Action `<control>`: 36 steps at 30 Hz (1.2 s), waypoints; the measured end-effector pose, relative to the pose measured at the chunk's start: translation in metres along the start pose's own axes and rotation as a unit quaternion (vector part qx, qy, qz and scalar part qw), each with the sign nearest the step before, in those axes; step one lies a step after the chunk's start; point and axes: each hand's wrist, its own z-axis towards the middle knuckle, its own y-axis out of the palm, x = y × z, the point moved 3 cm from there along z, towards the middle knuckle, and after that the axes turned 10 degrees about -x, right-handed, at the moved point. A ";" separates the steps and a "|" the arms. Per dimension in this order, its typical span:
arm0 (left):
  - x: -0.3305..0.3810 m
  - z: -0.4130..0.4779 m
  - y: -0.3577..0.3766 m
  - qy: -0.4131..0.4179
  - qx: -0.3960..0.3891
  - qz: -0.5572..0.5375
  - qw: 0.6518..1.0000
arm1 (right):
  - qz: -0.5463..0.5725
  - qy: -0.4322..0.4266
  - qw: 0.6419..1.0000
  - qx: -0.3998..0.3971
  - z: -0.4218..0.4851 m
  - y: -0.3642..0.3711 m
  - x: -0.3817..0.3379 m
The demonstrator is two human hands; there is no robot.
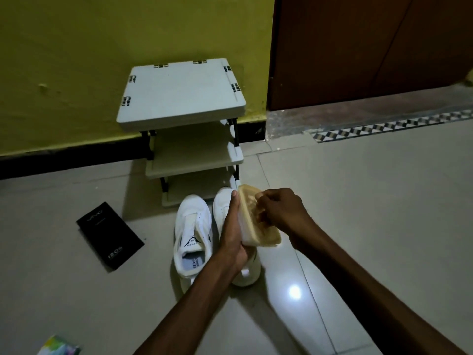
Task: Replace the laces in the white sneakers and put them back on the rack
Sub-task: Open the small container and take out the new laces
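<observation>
Above the pale tiled floor (358,213), the left hand (231,234) cradles a shallow tan tray (249,213) along its edge while the right hand (279,208) has its fingers (261,201) curled into it. Beneath them stand two lace-less white sneakers (193,231), toes toward the empty white rack (181,98) against the yellow wall, a black box (110,235) lying to their left.

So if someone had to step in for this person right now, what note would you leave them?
Left hand: holds a tan tray-like container by its edge, above the right sneaker.
Right hand: fingers reaching into the container.
Both sneakers on the floor before the rack; the left sneaker shows no lace.
Done: old laces seemingly out.
Left: thread new laces, set both sneakers on the rack.
</observation>
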 end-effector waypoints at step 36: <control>0.117 -0.023 -0.037 0.133 0.163 0.412 0.887 | 0.114 0.008 0.992 0.053 0.046 0.059 0.004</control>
